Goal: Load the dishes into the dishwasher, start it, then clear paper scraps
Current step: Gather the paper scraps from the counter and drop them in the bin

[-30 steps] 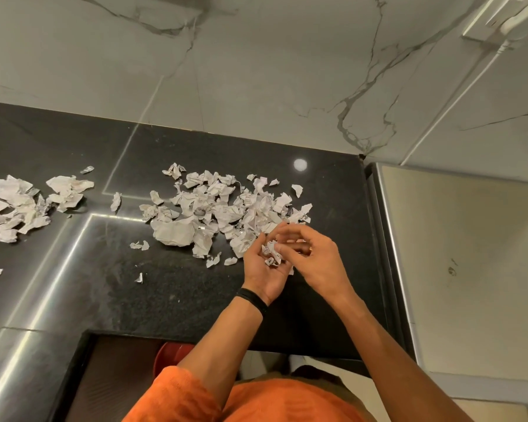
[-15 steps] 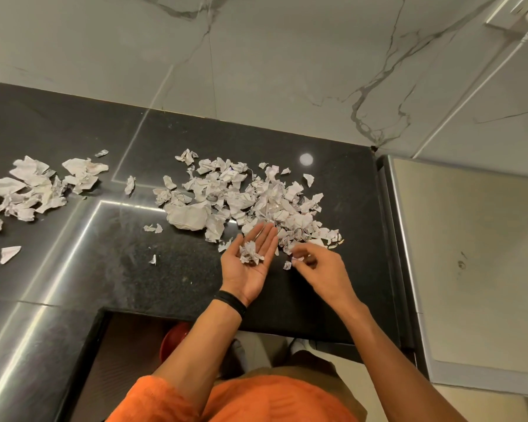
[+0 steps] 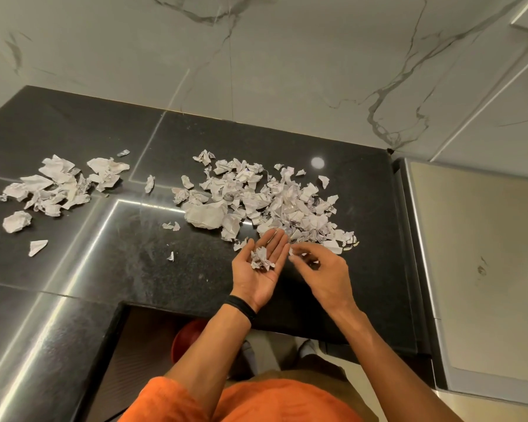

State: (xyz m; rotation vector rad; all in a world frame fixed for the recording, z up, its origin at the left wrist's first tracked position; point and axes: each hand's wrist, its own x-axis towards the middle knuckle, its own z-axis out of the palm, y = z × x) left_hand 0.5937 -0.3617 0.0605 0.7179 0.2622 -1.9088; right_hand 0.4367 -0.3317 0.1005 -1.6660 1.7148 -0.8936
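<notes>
Scrap-clearing step: left hand point(image 3: 256, 280) open, palm up, carrying scraps point(image 3: 261, 261); right hand point(image 3: 323, 275) curled, hold unclear; next, pinch more from pile point(image 3: 272, 202).

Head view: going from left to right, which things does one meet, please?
Small scrap pile → left hand → right hand → beige panel. The big pile overlaps both hands, so it is left out.

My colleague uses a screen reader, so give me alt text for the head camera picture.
A person's left hand, palm up, carries a small wad of paper scraps; the right hand hovers beside it. Torn paper lies in a big pile and a smaller pile on a black countertop.
</notes>
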